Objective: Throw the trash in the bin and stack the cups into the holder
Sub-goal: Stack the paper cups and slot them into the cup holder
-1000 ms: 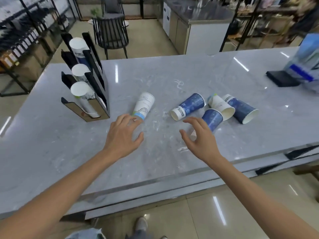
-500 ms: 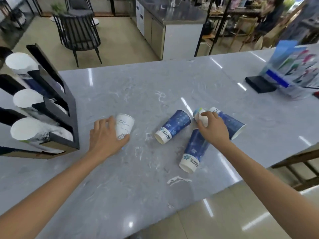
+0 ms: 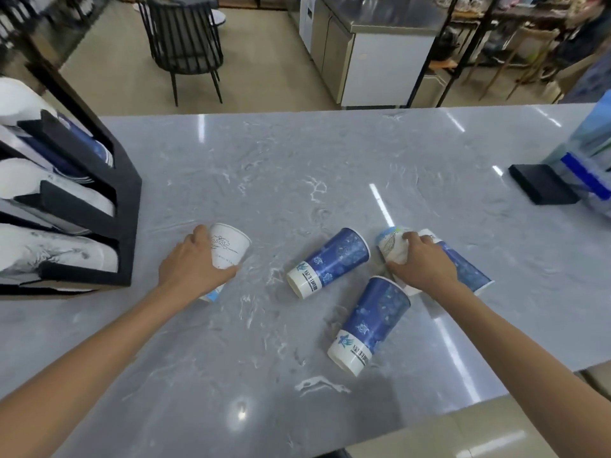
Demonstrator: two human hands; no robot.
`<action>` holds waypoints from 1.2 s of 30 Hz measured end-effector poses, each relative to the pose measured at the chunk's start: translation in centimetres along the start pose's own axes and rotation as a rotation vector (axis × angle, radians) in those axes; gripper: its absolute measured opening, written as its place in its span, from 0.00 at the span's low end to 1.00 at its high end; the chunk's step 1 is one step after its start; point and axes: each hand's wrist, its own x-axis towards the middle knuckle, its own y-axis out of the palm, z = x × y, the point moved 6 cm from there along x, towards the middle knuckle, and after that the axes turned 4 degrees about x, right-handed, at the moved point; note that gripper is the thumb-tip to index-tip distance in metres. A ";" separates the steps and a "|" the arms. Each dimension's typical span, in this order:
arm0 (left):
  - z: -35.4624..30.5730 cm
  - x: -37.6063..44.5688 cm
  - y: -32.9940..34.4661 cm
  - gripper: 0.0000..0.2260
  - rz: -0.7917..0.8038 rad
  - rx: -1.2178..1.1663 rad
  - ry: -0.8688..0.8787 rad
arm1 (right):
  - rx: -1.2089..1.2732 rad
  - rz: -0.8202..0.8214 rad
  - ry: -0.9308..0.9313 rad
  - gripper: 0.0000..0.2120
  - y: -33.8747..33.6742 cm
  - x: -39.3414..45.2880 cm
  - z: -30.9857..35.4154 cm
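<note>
Both hands down on cups now, where a second ago both hovered open above the grey marbled countertop [image 3: 330, 166]: picking-up begun, nothing stacked from this batch yet. Left hand [image 3: 191, 269] curled round white paper cup with line drawing [image 3: 228, 247], lying on its side just right of black three-slot cup holder [image 3: 127, 206]. Right hand [image 3: 423, 264] gripping small white cup with pale-blue rim [image 3: 391, 247], beside tall blue patterned paper cups [image 3: 330, 261], all toppled. No bin in sight.

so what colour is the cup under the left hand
White with a thin grey line drawing, seen in the head view: cup, left hand.
</note>
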 end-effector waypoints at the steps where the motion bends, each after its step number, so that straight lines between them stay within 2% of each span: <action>1: 0.1 -0.1 0.2 0.42 0.004 -0.018 -0.021 | 0.002 0.009 -0.016 0.35 0.0 0.3 -0.1; 8: -0.1 -0.8 1.9 0.37 0.052 -0.105 -0.125 | -0.019 0.066 -0.087 0.33 0.2 0.8 -0.8; 16: -1.8 -2.0 -0.4 0.35 0.002 -0.052 -0.064 | -0.035 0.034 -0.217 0.35 -4.6 1.3 0.8; 23: -6.9 -3.7 -4.4 0.39 0.025 -0.052 0.228 | 0.031 0.026 -0.659 0.37 -8.5 -1.0 5.2; 28: -11.2 -5.6 -6.8 0.40 -0.062 0.012 0.430 | -0.037 -0.067 -0.947 0.37 -9.6 -4.1 8.6; 36: -14.0 -8.3 -8.0 0.32 -0.192 0.045 0.548 | -0.040 -0.123 -1.237 0.33 -9.1 -6.7 11.1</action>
